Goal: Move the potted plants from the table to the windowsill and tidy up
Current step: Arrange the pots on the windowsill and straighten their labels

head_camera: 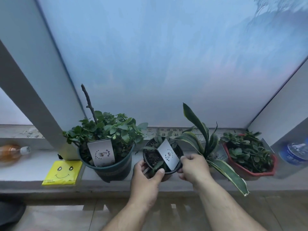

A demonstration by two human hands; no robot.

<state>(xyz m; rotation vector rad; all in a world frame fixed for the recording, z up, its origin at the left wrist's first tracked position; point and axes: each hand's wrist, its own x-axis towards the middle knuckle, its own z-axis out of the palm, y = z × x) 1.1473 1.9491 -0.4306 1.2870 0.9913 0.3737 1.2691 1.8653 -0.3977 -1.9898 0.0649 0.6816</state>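
Head view, one frame. Small black pot (162, 158) sits on the windowsill (25, 170), between the large dark green pot (108, 167) on its left and the striped long-leaved plant (206, 147) on its right. Left hand (146, 175) grips the small pot at its near left rim: thumb over the front edge, fingers curled round the left side. Right hand (194, 167) is at the pot's right rim, fingers curled; thumb and forefinger meet at the lower right edge of the white card (168, 154) that stands tilted in the soil, apparently pinching it, though the exact contact is partly hidden. Small pot holds dark soil and a few narrow leaves. Large green pot carries a bushy round-leaved plant, a bare upright twig and its own white card (101, 152). Further right, a red angular pot (250, 169) with a low leafy plant, resting on the sill near the corner. Beyond it, a blue-labelled bottle (295, 153), blurred. On the sill at left: yellow packet with a smiley face (62, 172), lying flat just beside the green pot, and an orange-tinted bottle (13, 151) on its side, blurred. Frosted pane (166, 64) behind all pots
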